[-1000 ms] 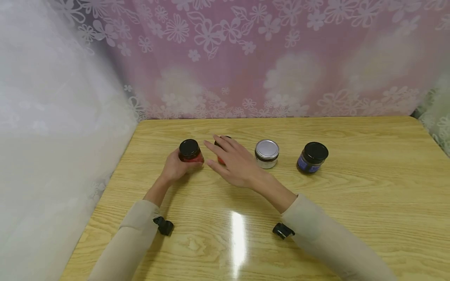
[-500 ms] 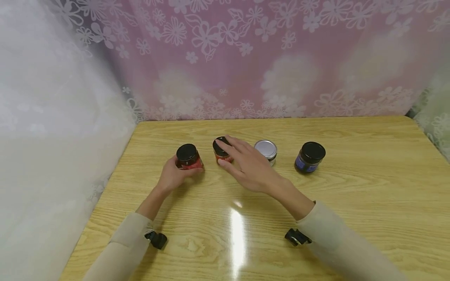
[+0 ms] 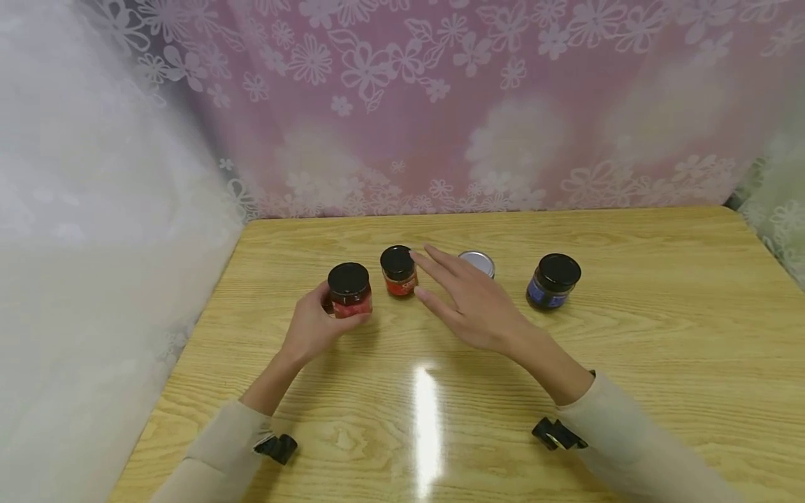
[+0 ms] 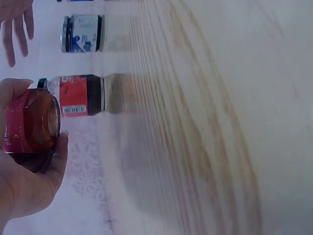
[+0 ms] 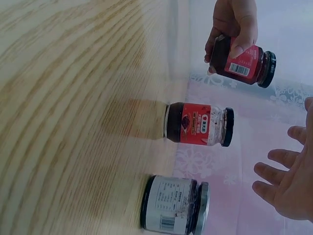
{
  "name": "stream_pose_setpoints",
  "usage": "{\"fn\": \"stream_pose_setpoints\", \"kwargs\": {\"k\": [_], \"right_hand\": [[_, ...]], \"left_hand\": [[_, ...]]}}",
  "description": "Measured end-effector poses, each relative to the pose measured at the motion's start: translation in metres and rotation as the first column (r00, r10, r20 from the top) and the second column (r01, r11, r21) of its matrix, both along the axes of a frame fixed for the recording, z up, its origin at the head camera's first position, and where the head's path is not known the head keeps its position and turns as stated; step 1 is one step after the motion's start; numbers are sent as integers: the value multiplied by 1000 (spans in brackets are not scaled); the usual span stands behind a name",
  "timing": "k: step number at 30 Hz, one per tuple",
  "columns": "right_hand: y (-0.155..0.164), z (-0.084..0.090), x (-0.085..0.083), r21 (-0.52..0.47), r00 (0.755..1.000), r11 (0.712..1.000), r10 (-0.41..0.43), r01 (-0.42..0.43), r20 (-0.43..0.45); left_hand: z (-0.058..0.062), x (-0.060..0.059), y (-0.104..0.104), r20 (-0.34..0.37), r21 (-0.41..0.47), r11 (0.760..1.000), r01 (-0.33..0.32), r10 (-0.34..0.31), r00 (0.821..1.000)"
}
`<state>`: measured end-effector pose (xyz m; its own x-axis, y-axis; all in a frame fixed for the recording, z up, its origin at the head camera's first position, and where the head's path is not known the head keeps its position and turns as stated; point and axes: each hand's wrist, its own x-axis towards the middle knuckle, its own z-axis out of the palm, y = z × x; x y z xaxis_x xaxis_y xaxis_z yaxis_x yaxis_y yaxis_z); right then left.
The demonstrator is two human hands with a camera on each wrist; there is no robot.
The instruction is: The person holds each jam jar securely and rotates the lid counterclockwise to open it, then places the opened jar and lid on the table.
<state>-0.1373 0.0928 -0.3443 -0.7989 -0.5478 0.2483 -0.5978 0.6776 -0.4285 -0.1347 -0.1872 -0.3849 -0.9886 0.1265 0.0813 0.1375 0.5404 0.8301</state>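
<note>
My left hand [image 3: 312,323] grips a small red-labelled jar [image 3: 349,290] with a black lid and holds it a little above the wooden table [image 3: 629,335]; in the right wrist view this jar [image 5: 242,61] hangs clear of the wood. Just beyond it a second red-labelled jar [image 3: 398,271] stands upright. My right hand [image 3: 472,302] hovers beside that jar with straight, spread fingers and holds nothing. A silver-lidded jar [image 3: 479,260] is partly hidden behind the right hand.
A blue-labelled jar with a black lid [image 3: 553,281] stands to the right of the others. A flowered pink curtain [image 3: 440,105] hangs behind the table and a white lace curtain [image 3: 94,244] along its left edge.
My left hand has carried its jar a little to the right and nearer to me. My right hand has drawn back to the right, off the second red jar's lid.
</note>
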Motion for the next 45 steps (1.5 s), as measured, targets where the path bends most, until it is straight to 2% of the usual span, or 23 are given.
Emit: {"fn": "stream_pose_setpoints", "kwargs": {"k": [9,14,23,29,35,39,42,45], "right_hand": [[19,5,11,-29,1000,999,-13,14,24],[27,6,18,-73,999,997,-15,18,41],[31,6,34,-131,998,991,-6,14,61],[30,5,43,-130,999,992,3,2,39],[29,5,50,-119,999,993,-1,6,39],[27,5,54,-94,999,995,-26,28,27],[24,3,57,-75,999,996,-47,46,-7],[21,2,59,-47,996,997,-65,63,-61]], "left_hand": [[8,14,20,5,27,995,101,-101,995],[12,22,33,-9,-26,985,173,-173,985],[18,35,51,-49,-108,952,287,-293,955],[17,38,59,-100,-175,940,292,-312,945],[19,42,66,-103,-215,928,304,-331,938],[20,44,72,-130,-280,913,296,-341,931],[18,45,74,-153,-311,906,288,-347,925],[17,45,76,-160,-301,907,293,-351,922]]}}
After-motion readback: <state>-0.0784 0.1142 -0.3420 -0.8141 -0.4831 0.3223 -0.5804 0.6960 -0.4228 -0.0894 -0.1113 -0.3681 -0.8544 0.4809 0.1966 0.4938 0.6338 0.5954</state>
